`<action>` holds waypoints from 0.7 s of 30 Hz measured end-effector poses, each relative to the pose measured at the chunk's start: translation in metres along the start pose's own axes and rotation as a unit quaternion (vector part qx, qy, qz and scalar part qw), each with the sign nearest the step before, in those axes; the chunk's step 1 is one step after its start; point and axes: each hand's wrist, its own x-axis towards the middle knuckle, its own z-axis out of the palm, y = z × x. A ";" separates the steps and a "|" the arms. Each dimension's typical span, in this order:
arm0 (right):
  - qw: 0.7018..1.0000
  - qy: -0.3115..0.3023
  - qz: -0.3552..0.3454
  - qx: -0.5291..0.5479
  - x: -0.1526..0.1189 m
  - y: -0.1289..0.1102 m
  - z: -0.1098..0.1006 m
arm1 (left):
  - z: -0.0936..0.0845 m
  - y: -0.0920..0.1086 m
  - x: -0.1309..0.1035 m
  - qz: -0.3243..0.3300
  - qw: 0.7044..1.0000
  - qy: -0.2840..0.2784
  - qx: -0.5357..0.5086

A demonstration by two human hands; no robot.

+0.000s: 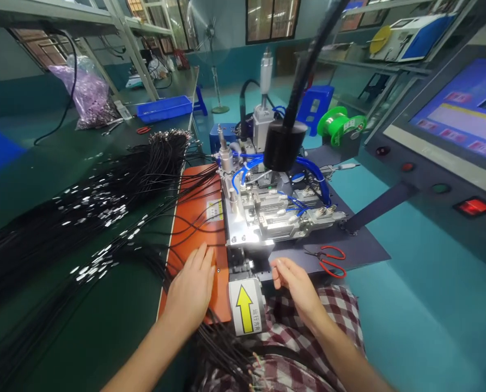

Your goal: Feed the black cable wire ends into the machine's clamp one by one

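My left hand point(192, 283) lies on the orange board point(196, 190), its fingers stretched forward beside thin black cables point(186, 223) that cross the board. Whether a cable runs beneath the palm is hidden. Just right of the machine's front end, my right hand point(294, 280) is closed with thumb and fingertips together; anything in the pinch is too small to make out. Between the hands sits a white block with a yellow arrow point(245, 309). The metal machine point(267, 212) with blue air tubes stands directly ahead. More black cables point(222, 348) hang over my lap.
Large bundles of black cables with shiny ends point(99, 209) cover the green table at left. Red-handled snips point(328, 261) rest on the dark plate at right. A black lamp head point(284, 144) hangs over the machine. A control panel point(443, 169) stands at right, beyond a green spool point(341, 126).
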 end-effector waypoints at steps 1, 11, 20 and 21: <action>1.000 0.001 -0.001 -0.003 -0.002 -0.001 -0.001 | -0.006 -0.003 0.005 0.013 1.000 -0.006 -0.023; 1.000 -0.007 -0.009 -0.019 -0.018 -0.020 -0.010 | -0.057 -0.013 -0.018 0.180 0.962 -0.180 -0.102; 0.992 -0.129 0.001 0.011 -0.026 -0.030 0.005 | -0.061 -0.017 -0.007 0.045 0.915 -0.212 -0.339; 0.991 -0.132 -0.005 0.011 -0.027 -0.031 0.006 | -0.061 -0.016 -0.008 0.046 0.918 -0.210 -0.334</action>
